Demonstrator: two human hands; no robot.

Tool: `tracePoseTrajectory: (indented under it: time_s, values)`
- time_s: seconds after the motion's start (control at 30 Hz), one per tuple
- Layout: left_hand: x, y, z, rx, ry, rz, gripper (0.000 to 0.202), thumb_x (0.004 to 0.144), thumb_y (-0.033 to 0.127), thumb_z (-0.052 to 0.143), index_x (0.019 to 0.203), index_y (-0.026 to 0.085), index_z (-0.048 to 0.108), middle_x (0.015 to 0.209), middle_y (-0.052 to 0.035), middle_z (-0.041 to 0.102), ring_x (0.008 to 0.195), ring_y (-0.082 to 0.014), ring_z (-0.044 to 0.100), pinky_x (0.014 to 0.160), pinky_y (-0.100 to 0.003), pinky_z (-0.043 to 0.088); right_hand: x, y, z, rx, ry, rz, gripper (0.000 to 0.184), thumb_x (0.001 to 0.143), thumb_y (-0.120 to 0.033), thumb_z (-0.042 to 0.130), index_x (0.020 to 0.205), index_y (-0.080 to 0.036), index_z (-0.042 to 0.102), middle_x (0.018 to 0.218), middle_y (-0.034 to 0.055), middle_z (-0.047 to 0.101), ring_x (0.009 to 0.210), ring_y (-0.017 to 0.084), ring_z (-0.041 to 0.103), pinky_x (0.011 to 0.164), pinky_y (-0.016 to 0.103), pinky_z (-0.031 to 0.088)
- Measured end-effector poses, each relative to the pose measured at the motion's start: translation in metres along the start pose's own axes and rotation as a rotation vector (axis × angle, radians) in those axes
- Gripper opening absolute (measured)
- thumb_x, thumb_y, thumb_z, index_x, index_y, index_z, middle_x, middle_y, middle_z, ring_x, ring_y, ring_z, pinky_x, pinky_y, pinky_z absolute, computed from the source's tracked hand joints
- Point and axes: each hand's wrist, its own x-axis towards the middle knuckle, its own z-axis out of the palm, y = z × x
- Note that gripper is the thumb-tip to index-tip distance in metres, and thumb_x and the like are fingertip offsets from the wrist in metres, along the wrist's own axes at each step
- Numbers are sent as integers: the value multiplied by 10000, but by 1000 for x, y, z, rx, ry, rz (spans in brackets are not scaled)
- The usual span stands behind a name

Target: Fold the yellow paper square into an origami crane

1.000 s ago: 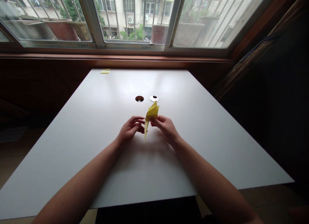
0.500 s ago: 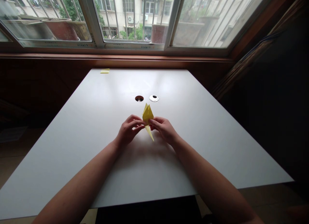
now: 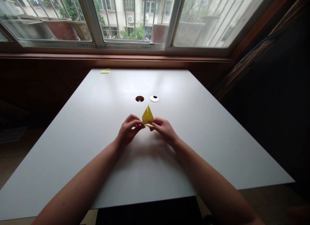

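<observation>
A folded piece of yellow origami paper (image 3: 147,115) stands above the middle of the white table, its point directed toward the window. My left hand (image 3: 130,127) pinches its lower left edge between thumb and fingers. On the other side, my right hand (image 3: 162,127) grips the lower right edge, thumb on the near face. A narrow pale flap lies sideways along the bottom of the paper, between the two hands. The fingertips behind the paper are partly hidden.
The white table (image 3: 72,154) reaches to the wall below the window. Past the paper are a round cable hole (image 3: 139,99) and a silver grommet cover (image 3: 154,98). A small yellow paper piece (image 3: 105,71) lies at the far left edge. A curtain (image 3: 252,53) hangs at right.
The long pale flap that hung down toward me is now folded up across the bottom of the paper. The two upper tips now appear as one point. Both hands stay nearly in place.
</observation>
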Motion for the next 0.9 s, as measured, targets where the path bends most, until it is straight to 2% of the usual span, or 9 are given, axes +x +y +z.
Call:
tracePoseTrajectory:
  time_s: [0.17,0.43,0.67,0.9]
  values:
    - [-2,0,0,-22,-16,-3,114,902,254,675,1002,207,703,975,-54,573,793,-127,612,693,-268,572,-1,-3,2,44,11,10,342,796,-503,737,861,-167,740,728,32,677,692,162,610,697,308,488]
    - [-4,0,1,-119,31,-99,146,922,313,645,1008,199,673,1037,-69,548,814,-135,618,709,-286,605,-2,-3,7,220,-1,126,363,748,-494,784,909,-169,774,796,69,716,754,184,647,722,326,532]
    - [-2,1,2,26,16,-1,117,897,261,678,1008,225,690,1051,-66,557,902,-153,610,714,-276,596,-2,1,7,290,4,138,315,770,-460,778,914,-180,783,825,68,724,726,157,627,708,302,511]
    - [0,12,-1,23,61,-16,65,896,250,680,943,208,700,999,-73,579,892,-164,610,707,-274,582,-3,-3,9,249,-3,135,314,756,-465,788,886,-178,788,837,70,726,702,151,611,695,306,506]
